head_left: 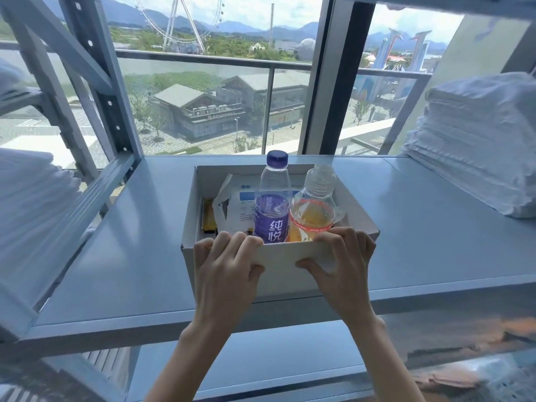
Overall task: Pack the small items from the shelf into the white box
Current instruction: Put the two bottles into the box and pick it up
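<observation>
The white box (356, 210) stands on the blue-grey metal shelf (139, 256), near its front edge. Inside it stand a water bottle with a purple label and cap (272, 198) and a bottle of orange drink with a clear cap (313, 210), both upright. Behind them lie a white packet with blue print (237, 207) and a small yellow item (209, 219) at the box's left wall. My left hand (226, 271) grips the box's near wall at the left, fingers curled over the rim. My right hand (345, 265) grips the same wall at the right.
Stacks of folded white towels lie on the shelf at the right (475, 152) and on the neighbouring shelf at the left (32, 198). Grey shelf uprights (101, 82) rise at the back left. A large window stands behind, and a lower shelf (261, 361) shows below.
</observation>
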`<action>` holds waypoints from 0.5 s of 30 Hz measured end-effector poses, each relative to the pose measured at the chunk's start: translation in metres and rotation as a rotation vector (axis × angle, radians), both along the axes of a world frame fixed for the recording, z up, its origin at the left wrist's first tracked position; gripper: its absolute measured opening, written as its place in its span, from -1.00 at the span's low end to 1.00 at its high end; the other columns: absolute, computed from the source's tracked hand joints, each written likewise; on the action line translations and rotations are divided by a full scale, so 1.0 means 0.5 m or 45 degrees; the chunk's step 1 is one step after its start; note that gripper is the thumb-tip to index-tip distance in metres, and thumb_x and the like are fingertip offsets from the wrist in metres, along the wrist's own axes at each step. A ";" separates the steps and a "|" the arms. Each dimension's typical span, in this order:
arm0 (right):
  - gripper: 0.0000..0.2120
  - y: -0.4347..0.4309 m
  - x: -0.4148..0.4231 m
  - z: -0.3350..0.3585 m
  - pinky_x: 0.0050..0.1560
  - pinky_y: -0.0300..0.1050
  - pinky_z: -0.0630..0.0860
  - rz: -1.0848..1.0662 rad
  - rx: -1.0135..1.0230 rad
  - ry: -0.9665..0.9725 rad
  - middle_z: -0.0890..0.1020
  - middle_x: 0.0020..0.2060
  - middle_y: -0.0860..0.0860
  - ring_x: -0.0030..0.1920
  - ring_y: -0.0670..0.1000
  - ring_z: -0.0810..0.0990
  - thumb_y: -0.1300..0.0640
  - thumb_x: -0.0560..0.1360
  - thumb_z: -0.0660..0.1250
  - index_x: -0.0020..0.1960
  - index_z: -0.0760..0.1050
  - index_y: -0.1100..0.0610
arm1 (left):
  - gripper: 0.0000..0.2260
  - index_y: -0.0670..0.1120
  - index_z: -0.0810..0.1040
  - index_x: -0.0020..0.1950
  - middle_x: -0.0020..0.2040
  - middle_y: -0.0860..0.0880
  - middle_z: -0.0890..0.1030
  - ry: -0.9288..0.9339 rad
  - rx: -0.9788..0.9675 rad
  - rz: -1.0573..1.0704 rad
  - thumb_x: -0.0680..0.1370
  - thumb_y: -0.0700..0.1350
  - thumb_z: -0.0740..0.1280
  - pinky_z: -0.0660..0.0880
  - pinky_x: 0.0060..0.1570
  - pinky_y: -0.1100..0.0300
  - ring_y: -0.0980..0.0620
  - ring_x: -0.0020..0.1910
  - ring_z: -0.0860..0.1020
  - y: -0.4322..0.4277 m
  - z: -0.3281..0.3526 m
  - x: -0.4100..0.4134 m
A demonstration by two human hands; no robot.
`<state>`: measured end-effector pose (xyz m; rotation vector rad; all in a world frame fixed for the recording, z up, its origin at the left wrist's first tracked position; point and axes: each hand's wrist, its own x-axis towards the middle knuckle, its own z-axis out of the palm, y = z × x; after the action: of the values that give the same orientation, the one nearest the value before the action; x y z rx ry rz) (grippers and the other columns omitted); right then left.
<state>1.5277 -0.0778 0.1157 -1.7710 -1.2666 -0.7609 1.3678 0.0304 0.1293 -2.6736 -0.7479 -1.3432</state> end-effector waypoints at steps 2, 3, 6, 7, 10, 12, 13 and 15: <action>-0.54 0.004 -0.006 0.000 0.05 -0.16 0.17 0.004 0.024 0.054 0.39 -0.05 -0.12 -0.02 -0.02 0.36 -0.05 0.19 0.51 -0.03 0.37 0.01 | -0.55 -0.04 0.53 -0.15 -0.26 0.10 0.56 -0.023 -0.057 -0.014 0.07 -0.15 0.64 0.14 -0.09 0.17 0.05 -0.17 0.38 -0.002 0.003 0.004; -0.54 0.005 -0.009 0.001 0.04 -0.16 0.17 0.005 0.028 0.075 0.38 -0.06 -0.12 -0.02 -0.02 0.35 -0.04 0.18 0.51 -0.04 0.37 0.01 | -0.55 -0.04 0.53 -0.16 -0.25 0.10 0.57 -0.022 -0.070 -0.017 0.06 -0.15 0.64 0.14 -0.10 0.17 0.05 -0.17 0.38 -0.003 0.005 0.005; -0.54 0.004 -0.018 0.012 0.03 -0.15 0.16 -0.002 0.004 0.079 0.37 -0.07 -0.12 -0.03 -0.02 0.33 -0.02 0.17 0.51 -0.05 0.35 0.00 | -0.56 -0.05 0.54 -0.16 -0.24 0.10 0.57 -0.016 -0.081 -0.027 0.07 -0.15 0.65 0.14 -0.09 0.15 0.04 -0.16 0.38 0.001 0.011 -0.001; -0.54 0.004 -0.021 0.020 0.03 -0.16 0.15 -0.003 -0.008 0.060 0.36 -0.08 -0.12 -0.04 -0.02 0.33 -0.02 0.17 0.51 -0.05 0.35 0.00 | -0.57 -0.05 0.55 -0.16 -0.24 0.10 0.57 -0.024 -0.086 -0.031 0.08 -0.16 0.65 0.15 -0.09 0.15 0.03 -0.16 0.38 0.003 0.016 -0.004; -0.53 0.000 -0.029 0.050 0.02 -0.20 0.11 0.002 -0.031 -0.004 0.36 -0.09 -0.12 -0.05 -0.03 0.34 -0.04 0.16 0.51 -0.05 0.34 -0.01 | -0.56 -0.07 0.55 -0.16 -0.25 0.08 0.58 -0.058 -0.086 -0.038 0.07 -0.17 0.65 0.15 -0.09 0.15 0.02 -0.15 0.39 0.005 0.038 -0.017; -0.51 -0.005 -0.032 0.069 0.03 -0.21 0.09 0.016 -0.036 -0.024 0.39 -0.09 -0.10 -0.04 -0.02 0.35 -0.03 0.14 0.53 -0.05 0.35 -0.01 | -0.54 -0.07 0.54 -0.16 -0.25 0.07 0.58 -0.065 -0.090 -0.035 0.05 -0.16 0.65 0.11 -0.09 0.17 0.02 -0.15 0.39 -0.002 0.054 -0.025; -0.48 -0.008 -0.034 0.076 0.03 -0.21 0.09 0.022 -0.041 -0.027 0.42 -0.10 -0.08 -0.04 -0.02 0.36 -0.01 0.12 0.56 -0.05 0.35 0.00 | -0.54 -0.07 0.55 -0.16 -0.25 0.07 0.58 -0.063 -0.097 -0.022 0.04 -0.16 0.65 0.08 -0.09 0.19 0.03 -0.15 0.38 -0.009 0.059 -0.028; -0.42 -0.014 -0.040 0.084 0.03 -0.21 0.09 0.032 -0.065 -0.012 0.49 -0.14 -0.02 -0.04 -0.02 0.37 0.03 0.06 0.63 -0.07 0.37 -0.01 | -0.54 -0.08 0.56 -0.17 -0.26 0.07 0.59 -0.063 -0.127 0.033 0.02 -0.15 0.66 0.09 -0.10 0.19 0.03 -0.14 0.38 -0.026 0.064 -0.034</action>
<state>1.5077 -0.0848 0.1577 -1.7907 -1.3222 -0.7296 1.3507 0.0176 0.1613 -2.7044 -0.8735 -1.4069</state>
